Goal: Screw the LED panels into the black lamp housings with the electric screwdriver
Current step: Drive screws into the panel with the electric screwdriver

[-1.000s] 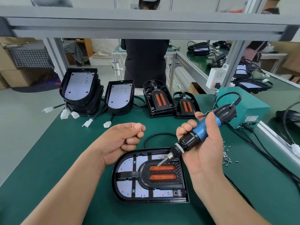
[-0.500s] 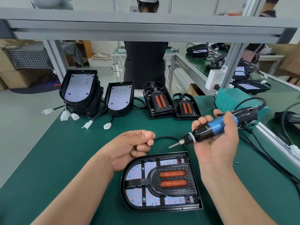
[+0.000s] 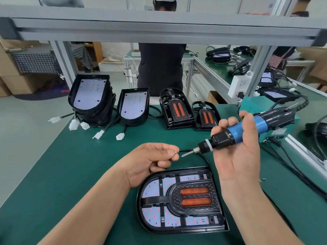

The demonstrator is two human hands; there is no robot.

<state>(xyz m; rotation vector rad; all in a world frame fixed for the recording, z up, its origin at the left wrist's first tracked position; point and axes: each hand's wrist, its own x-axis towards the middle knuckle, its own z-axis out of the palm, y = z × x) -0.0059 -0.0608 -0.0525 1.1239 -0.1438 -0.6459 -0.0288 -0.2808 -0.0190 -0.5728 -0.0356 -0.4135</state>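
A black lamp housing (image 3: 182,228) lies flat on the green mat near me, with a white LED panel and a black insert with two orange bars inside it. My right hand (image 3: 237,156) grips the blue and black electric screwdriver (image 3: 244,129), held nearly level above the housing with its bit pointing left. My left hand (image 3: 152,160) pinches a small screw (image 3: 175,152) between thumb and finger, a little left of the bit tip. The other fingers of that hand are curled.
At the back of the mat stand a stack of housings with LED panels (image 3: 90,96), another housing (image 3: 134,105) and two black inserts (image 3: 175,108) (image 3: 206,115). A teal box (image 3: 256,105) and cables (image 3: 292,165) lie right. A person stands behind the bench.
The screwdriver has lifted off the housing and swung level, bit pointing left. My left hand has brought a screw up close to the bit tip.
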